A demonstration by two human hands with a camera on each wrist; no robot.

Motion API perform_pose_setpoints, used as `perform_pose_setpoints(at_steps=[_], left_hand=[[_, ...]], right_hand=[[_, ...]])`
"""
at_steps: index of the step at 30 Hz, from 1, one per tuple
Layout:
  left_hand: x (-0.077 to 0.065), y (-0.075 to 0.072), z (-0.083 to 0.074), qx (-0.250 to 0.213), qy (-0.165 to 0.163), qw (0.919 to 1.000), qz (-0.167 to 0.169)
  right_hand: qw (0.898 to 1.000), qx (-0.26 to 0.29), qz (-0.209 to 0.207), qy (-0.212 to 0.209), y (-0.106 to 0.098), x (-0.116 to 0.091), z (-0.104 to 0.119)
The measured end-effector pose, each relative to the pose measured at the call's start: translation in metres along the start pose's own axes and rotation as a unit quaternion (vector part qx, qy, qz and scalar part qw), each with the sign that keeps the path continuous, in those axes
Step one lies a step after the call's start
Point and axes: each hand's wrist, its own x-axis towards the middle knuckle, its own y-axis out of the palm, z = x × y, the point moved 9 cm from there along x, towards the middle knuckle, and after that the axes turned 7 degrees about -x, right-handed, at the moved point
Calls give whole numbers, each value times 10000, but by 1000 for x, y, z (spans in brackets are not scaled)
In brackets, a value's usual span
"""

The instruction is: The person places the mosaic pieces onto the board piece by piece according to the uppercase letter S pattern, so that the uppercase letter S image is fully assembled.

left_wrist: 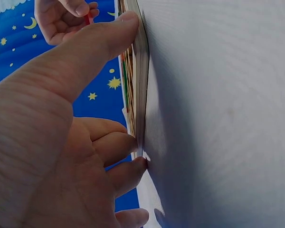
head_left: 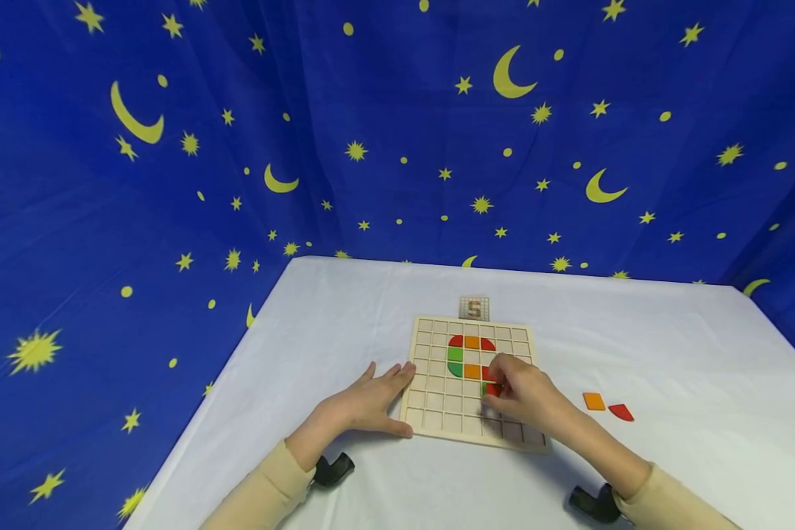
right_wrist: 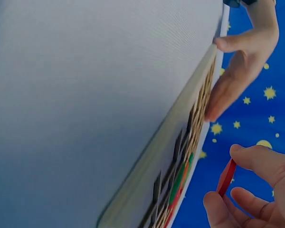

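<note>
A square wooden grid board (head_left: pixel 435 402) lies on the white table, with several red, orange and green tiles set in its cells. My left hand (head_left: pixel 372 403) rests against the board's left edge, fingers extended and thumb at the near corner. Over the right half of the board, my right hand (head_left: pixel 528 391) pinches a red tile (right_wrist: pixel 226 178) between thumb and fingertip. The right wrist view shows that tile held above the board. Below the placed red and orange tiles, a green tile (head_left: pixel 484 387) is partly hidden behind my right fingers.
A small card (head_left: pixel 474 308) with an S-like pattern lies just behind the board. To the right of the board are a loose orange square tile (head_left: pixel 594 401) and a red quarter-round tile (head_left: pixel 621 412). A blue curtain (head_left: pixel 397 132) with moons and stars hangs behind.
</note>
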Motion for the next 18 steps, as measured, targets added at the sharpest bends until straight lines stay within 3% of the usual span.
perform_pose_setpoints(at_steps=[7, 18], left_hand=[[0, 0, -1, 24, 2, 10000, 14], [0, 0, 0, 28, 16, 10000, 11]], right_hand=[[9997, -191, 53, -157, 10, 0, 3], [9972, -417, 597, 152, 30, -1, -7]])
